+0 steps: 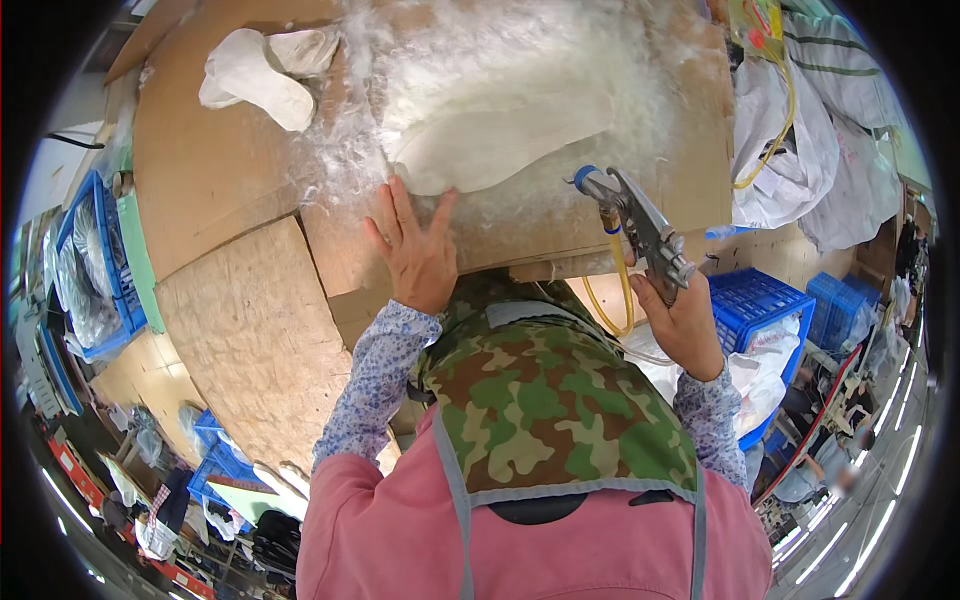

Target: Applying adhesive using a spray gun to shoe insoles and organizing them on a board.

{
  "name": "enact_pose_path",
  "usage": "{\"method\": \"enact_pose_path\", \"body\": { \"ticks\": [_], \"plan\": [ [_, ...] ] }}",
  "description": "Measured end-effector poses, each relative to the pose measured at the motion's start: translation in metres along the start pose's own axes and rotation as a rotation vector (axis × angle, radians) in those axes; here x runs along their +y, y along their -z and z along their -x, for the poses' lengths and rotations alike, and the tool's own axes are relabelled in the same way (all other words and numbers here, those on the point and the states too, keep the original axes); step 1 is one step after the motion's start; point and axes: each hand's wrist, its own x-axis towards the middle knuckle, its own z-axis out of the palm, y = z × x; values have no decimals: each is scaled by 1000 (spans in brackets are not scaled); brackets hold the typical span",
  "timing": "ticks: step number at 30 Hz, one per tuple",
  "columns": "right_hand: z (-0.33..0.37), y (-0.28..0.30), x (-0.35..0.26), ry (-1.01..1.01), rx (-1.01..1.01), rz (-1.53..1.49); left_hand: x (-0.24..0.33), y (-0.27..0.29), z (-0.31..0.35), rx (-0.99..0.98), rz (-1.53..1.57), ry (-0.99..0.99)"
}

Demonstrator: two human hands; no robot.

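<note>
A large off-white, sole-shaped piece [500, 145] lies flat on a sheet of cardboard [215, 180]. White, web-like residue [460, 60] coats the board around it. My left hand [418, 250] is open, fingers spread, with the fingertips at the piece's near left edge. In my right hand [683, 325] is a metal spray gun [650, 230], its blue-ringed nozzle pointing up and left toward the piece without touching it. A yellow hose [627, 300] hangs from the gun. My fingers round the handle are partly hidden.
Smaller off-white sole-shaped pieces [262, 85] overlap at the board's far left. A bare plywood board [250, 310] lies nearer on the left. Blue crates [762, 305] stand to the right, below white sacks [790, 165]. Another blue crate [100, 265] holds plastic-wrapped items at the left.
</note>
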Motion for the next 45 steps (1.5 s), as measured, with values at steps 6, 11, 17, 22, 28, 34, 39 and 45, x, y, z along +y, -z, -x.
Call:
{"method": "enact_pose_path", "body": {
  "ticks": [6,11,17,22,28,34,39,45],
  "plan": [
    [0,7,9,-3,51,-26,1,0,-1,21,32,-4],
    [1,13,17,-30,93,-53,-7,-1,-4,92,112,-18],
    [5,18,25,-70,132,-63,-24,-3,-26,332,351,57],
    [10,7,17,-53,4,-31,-34,1,-45,244,457,241],
    [12,-1,9,131,-116,-99,-38,-3,-56,140,305,283],
    [16,12,40,126,-20,-130,-40,3,-59,182,366,255],
    [20,23,66,-140,181,-439,-29,21,-59,264,884,414],
    [0,26,72,-55,17,-447,-56,66,-10,385,1466,453]
  ]
}}
